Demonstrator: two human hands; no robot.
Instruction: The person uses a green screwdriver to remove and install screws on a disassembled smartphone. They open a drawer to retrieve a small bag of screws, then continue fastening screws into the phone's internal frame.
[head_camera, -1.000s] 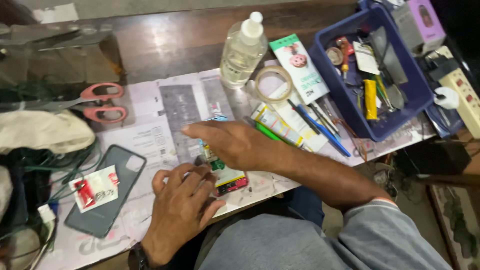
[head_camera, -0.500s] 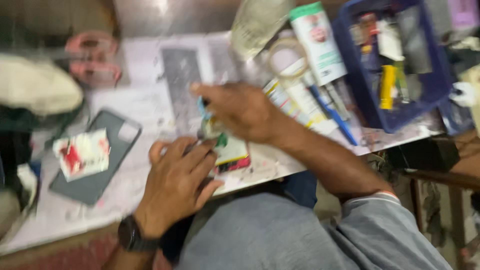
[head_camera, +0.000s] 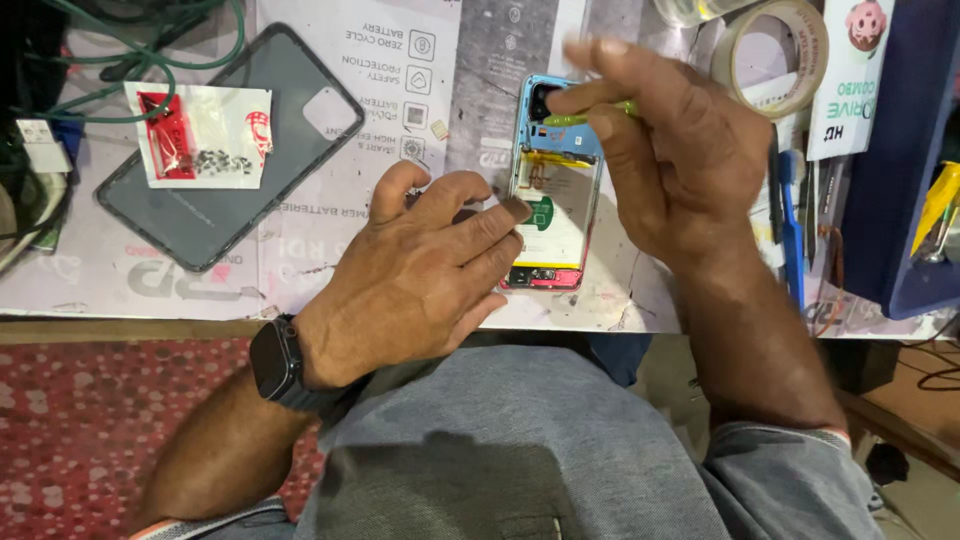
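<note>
An opened phone (head_camera: 553, 190) with its back off lies on a printed paper sheet (head_camera: 400, 60), showing its battery and blue frame. My left hand (head_camera: 420, 275) rests beside it with fingertips pressing on its left edge. My right hand (head_camera: 670, 150) is above the phone's upper part, pinching a thin yellow-green tool (head_camera: 590, 115) whose tip is near the camera area. A black watch (head_camera: 275, 360) is on my left wrist.
A dark phone back cover (head_camera: 225, 200) lies at the left with a small plastic bag (head_camera: 200, 135) of screws on it. A tape roll (head_camera: 775, 55), a blue tray (head_camera: 905, 160), a blue pen (head_camera: 790, 235) and green cables (head_camera: 150, 50) surround the spot. The table edge runs just below the phone.
The camera has moved closer and looks straight down at the phone. Both hands stay on the phone; my right hand has lifted over its top with the tool.
</note>
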